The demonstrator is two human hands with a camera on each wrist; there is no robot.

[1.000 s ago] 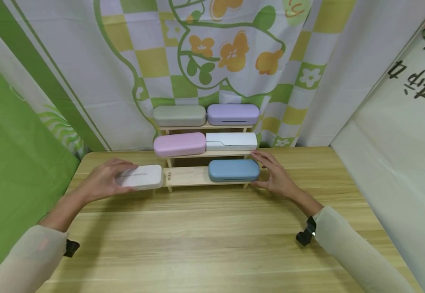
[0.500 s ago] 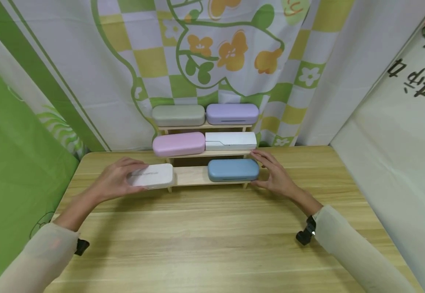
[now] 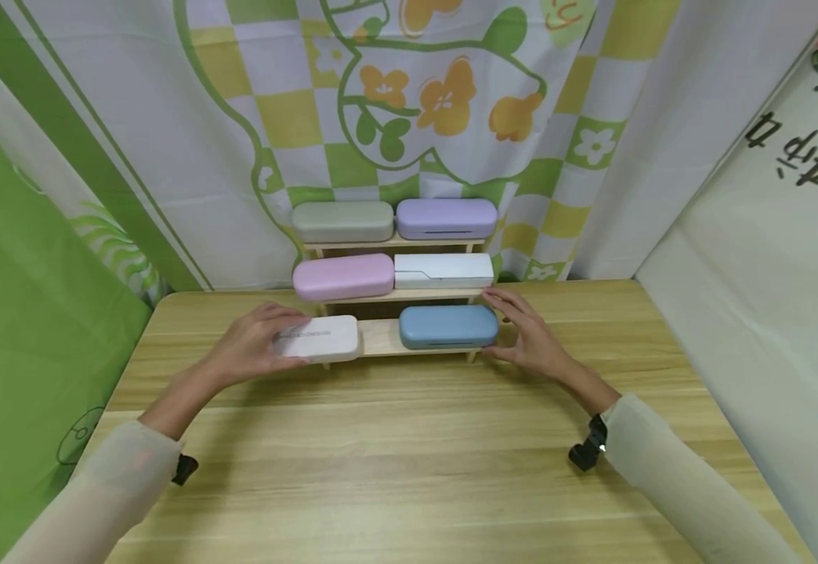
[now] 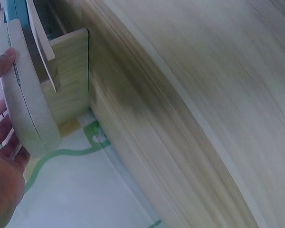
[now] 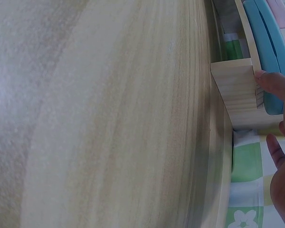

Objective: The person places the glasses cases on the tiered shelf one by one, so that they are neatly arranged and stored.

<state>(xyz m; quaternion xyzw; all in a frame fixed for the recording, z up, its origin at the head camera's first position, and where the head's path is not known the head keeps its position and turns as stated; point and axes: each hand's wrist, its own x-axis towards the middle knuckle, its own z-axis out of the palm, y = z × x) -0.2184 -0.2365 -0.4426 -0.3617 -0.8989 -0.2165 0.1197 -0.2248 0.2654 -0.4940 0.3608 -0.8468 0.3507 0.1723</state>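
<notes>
My left hand (image 3: 257, 345) grips a white glasses case (image 3: 324, 338) with grey lettering on its lid, thumb in front and fingers behind. The case is over the left part of the bottom tier of a wooden three-tier rack (image 3: 379, 337); in the left wrist view its hinged side (image 4: 26, 90) faces the camera, tilted beside the tier's end. My right hand (image 3: 532, 337) holds the rack's right end, thumb on the bottom tier's front corner and a finger at the middle tier's edge. Beside it, a blue glasses case (image 3: 449, 327) lies on the bottom tier's right half.
A pink case (image 3: 344, 276) and a white flip-lid case (image 3: 444, 271) occupy the middle tier. On top are a grey-green case (image 3: 342, 222) and a purple case (image 3: 447, 218). The rack stands on a wooden table (image 3: 395, 454) before a patterned curtain (image 3: 444, 102).
My left hand has carried the white glasses case rightward, from beyond the rack's left end to over the bottom tier's left part. My right hand has stayed at the rack.
</notes>
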